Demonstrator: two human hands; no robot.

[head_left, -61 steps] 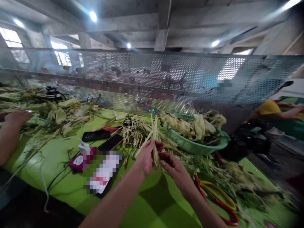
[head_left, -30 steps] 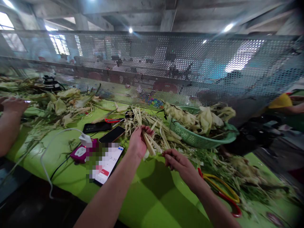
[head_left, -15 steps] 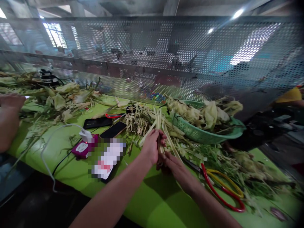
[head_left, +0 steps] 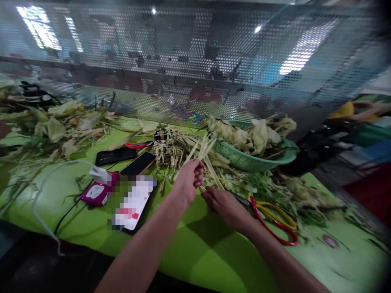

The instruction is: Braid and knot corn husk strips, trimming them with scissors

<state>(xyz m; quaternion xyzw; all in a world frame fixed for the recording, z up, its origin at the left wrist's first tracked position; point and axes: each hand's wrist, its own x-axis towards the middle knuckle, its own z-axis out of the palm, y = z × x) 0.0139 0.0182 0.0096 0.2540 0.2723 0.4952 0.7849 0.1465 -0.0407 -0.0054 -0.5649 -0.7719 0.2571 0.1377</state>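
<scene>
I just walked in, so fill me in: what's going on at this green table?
A person's left hand grips a bundle of pale, dry-looking strips, which fan out above it. The right hand is close below, at the lower ends; whether it pinches any is hard to tell. Scissors with red and yellow handles lie beside it on the table, and a green basket of husk-like leaves stands beyond.
</scene>
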